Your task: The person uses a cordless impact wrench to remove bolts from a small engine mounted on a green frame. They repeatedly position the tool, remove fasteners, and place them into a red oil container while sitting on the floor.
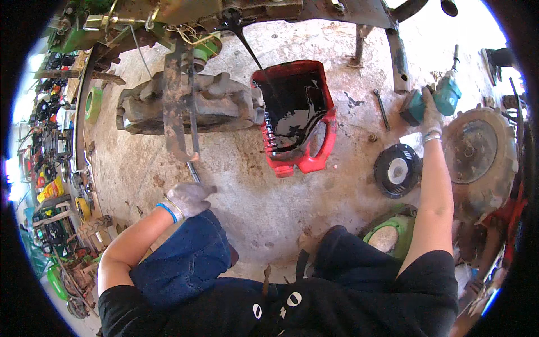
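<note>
In a grey work glove, my right hand (431, 115) is closed around a teal cordless power tool (447, 94) at the right, held above the floor near a large wheel. My left hand (190, 201), also gloved, is by my bent left knee with its fingers curled together. A shiny metal rod (193, 172) runs into it; its lower end is hidden by the glove. Ahead of me, a red cut-open plastic jug (328, 123) lies on the floor, holding dark oil (292, 106). A thin black stream of oil (247, 45) falls into it from the machine frame (264, 12) above.
A lugged tyre (146, 106) stands left of the jug behind a rusty upright bar (173, 106). A long wrench (382, 109), a round black cover (397, 171) and a green housing (401, 227) lie to the right, beside a big wheel (477, 151). Cluttered parts line the left.
</note>
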A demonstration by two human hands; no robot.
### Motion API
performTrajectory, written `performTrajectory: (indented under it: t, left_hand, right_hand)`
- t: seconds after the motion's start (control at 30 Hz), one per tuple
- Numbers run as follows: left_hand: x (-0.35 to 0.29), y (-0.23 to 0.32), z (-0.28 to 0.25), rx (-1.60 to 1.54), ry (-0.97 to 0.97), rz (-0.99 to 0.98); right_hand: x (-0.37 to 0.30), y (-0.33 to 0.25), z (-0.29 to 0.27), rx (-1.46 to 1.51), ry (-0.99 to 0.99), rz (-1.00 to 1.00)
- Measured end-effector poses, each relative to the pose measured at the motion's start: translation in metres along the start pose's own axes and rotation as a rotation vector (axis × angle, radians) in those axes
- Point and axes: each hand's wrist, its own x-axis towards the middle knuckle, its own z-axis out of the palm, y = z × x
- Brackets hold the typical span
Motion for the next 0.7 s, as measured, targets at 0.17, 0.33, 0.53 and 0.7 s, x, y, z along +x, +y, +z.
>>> performTrajectory:
  t: [0.17, 0.33, 0.53, 0.7]
  left_hand:
    - [0.011, -0.031, 0.006, -0.178, 0.222, -0.068]
    - [0.013, -0.080, 0.008, -0.686, 0.442, -0.367]
    - [0.027, -0.127, 0.003, -1.300, 0.905, -0.462]
    - [0.058, -0.154, -0.011, -1.315, 1.023, -0.334]
  right_hand:
    - [-0.025, 0.001, -0.015, 0.052, -0.042, -0.159]
    - [-0.033, -0.019, -0.018, -0.155, 0.026, -0.103]
    - [-0.069, -0.016, -0.019, -0.166, 0.170, -0.274]
    - [-0.125, -0.033, -0.032, -0.387, 0.055, -0.537]
